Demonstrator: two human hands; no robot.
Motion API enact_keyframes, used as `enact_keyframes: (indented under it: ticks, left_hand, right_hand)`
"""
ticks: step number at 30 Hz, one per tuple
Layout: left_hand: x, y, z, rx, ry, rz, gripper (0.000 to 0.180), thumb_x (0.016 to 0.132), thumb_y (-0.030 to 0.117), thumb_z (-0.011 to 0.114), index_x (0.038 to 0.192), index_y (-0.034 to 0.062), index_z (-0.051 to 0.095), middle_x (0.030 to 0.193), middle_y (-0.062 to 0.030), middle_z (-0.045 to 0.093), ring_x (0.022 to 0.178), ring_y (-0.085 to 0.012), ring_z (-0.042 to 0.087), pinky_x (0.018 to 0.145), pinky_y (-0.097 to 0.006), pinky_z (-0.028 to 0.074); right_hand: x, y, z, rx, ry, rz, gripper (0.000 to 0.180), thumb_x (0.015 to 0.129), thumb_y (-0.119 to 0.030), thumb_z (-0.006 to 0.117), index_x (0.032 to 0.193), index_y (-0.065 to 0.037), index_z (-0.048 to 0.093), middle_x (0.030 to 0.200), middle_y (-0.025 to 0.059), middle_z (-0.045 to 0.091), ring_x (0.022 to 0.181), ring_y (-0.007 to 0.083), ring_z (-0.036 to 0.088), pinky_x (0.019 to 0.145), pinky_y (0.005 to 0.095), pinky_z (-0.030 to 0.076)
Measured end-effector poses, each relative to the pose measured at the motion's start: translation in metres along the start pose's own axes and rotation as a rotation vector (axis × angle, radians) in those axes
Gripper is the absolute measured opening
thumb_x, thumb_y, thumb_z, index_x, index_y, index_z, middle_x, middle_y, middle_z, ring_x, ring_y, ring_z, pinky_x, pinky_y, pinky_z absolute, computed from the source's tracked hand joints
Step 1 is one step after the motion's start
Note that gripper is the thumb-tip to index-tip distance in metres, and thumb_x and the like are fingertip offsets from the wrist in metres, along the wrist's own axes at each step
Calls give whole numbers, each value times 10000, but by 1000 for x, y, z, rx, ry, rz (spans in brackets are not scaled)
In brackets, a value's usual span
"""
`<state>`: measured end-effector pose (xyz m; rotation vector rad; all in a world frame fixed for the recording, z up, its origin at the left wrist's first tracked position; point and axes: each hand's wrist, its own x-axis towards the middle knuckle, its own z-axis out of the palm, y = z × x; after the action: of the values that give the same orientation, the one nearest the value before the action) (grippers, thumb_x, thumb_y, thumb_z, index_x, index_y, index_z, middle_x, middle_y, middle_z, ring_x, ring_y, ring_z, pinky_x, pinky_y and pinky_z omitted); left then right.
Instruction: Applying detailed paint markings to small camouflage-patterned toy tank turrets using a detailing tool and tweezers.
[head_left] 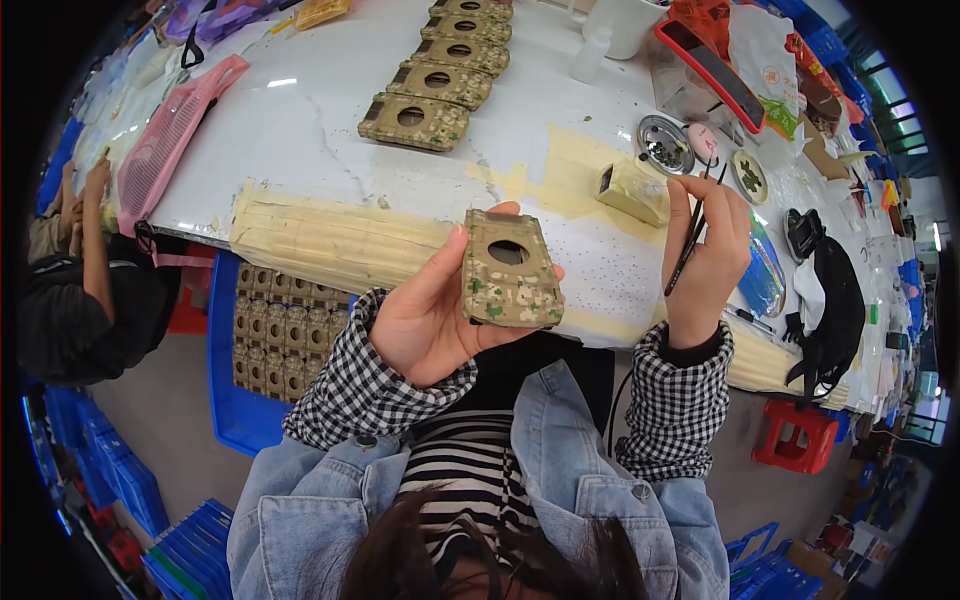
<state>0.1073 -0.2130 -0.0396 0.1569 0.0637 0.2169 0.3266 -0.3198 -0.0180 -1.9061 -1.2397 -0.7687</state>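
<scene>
Shell (512, 292) in camouflage colours, with a round hole through its upper face, is held above the near edge of the table (310, 140), close to the person's chest. How far its own work has got is hard to judge: its pattern looks complete around the hole, but finer details are too small to tell. Similar shells stand in a row (412, 122) farther up the table, and many more fill a blue crate (226, 350) below at the left; whether either group is finished cannot be told. The hands are well apart. The left hand (428, 312), palm turned up, clasps the shell, thumb along its left side and fingertips showing past the far and right edges. The right hand (712, 240), raised over a speckled white sheet (608, 272), pinches a thin dark tool (692, 238), slanted and clear of the shell. Just beyond sits a yellowish block (635, 192), near a round dish (652, 128) of small dark bits.
</scene>
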Motion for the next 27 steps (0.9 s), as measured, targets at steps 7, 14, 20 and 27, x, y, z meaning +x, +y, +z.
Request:
enact_keyframes:
  ticks: [7, 14, 20, 27]
  left_hand:
    - [2, -2, 2, 16, 13, 4, 531, 985, 415, 178, 1435, 135, 138, 1276, -299, 405, 1117, -374, 523, 891, -406, 515]
    - [1, -1, 4, 37, 31, 5, 540, 983, 416, 198, 1436, 129, 135, 1271, -302, 408, 1088, -370, 542, 875, -400, 524]
    - [7, -4, 5, 85, 46, 21, 556, 984, 408, 213, 1432, 86, 146, 1273, -296, 412, 1068, -348, 555, 875, -403, 522]
    - [17, -14, 4, 160, 40, -1, 569, 984, 406, 227, 1419, 43, 178, 1265, -284, 426, 1105, -323, 531, 895, -409, 509]
  right_hand:
    - [1, 1, -2, -18, 3, 29, 101, 771, -57, 678, 846, -28, 618, 788, 110, 583, 769, 266, 556, 688, 340, 438]
    - [-6, -2, -20, 136, -119, 129, 219, 896, -126, 539, 1059, 16, 575, 934, 147, 609, 851, 258, 582, 780, 339, 441]
    - [-50, -5, -57, 567, -261, 449, 292, 895, -97, 554, 1131, 73, 519, 1034, 172, 603, 984, 237, 604, 882, 300, 424]
    - [-74, 1, -56, 750, -307, 632, 159, 897, -95, 571, 954, 47, 614, 894, 82, 641, 776, 118, 563, 745, 221, 427]
